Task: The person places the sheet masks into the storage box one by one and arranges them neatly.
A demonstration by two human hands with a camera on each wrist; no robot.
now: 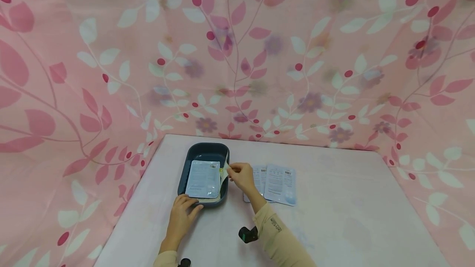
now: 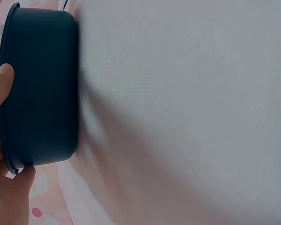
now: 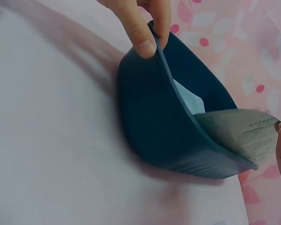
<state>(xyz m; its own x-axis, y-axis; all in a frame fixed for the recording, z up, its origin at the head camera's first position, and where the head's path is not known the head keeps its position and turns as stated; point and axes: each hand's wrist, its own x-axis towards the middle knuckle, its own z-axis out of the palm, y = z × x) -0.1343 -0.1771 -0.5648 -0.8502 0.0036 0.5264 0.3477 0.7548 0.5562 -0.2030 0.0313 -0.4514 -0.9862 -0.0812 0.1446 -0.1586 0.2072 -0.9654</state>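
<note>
A dark blue rectangular bin (image 1: pixel 208 150) stands on the table's left side. My left hand (image 1: pixel 181 215) grips its near left corner; in the right wrist view the thumb (image 3: pixel 144 44) presses the outside wall while a finger hooks over the rim. Inside lies a pale blue printed sachet (image 1: pixel 203 179) with a barcode. Along the bin's right side, my right hand (image 1: pixel 242 177) pinches the edge of a whitish-green printed sachet (image 3: pixel 241 131). That sachet stands tilted, its lower part down in the bin. Its bottom edge is hidden by the bin wall.
Two overlapping pale blue sachets (image 1: pixel 281 185) lie flat on the table right of the bin, partly behind the right wrist. A white cloth (image 1: pixel 345 205) covers the table. Pink leaf-patterned fabric (image 1: pixel 237 73) hangs behind and at the sides.
</note>
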